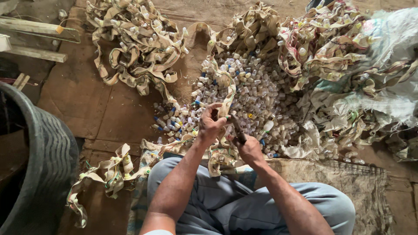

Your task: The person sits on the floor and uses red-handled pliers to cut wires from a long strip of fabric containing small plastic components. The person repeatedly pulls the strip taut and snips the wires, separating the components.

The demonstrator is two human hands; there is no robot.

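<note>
Seen from above, we sit on the floor with knees apart. Our left hand pinches a beige cloth strip studded with small plastic caps, lifting it just above a heap of loose caps. Our right hand is clenched round a dark tool, its tip touching the strip beside our left fingers. The strip looks light, limp and floppy, best held close to a cap. Tangled strips lie further off; a dark tub stands at our left.
</note>
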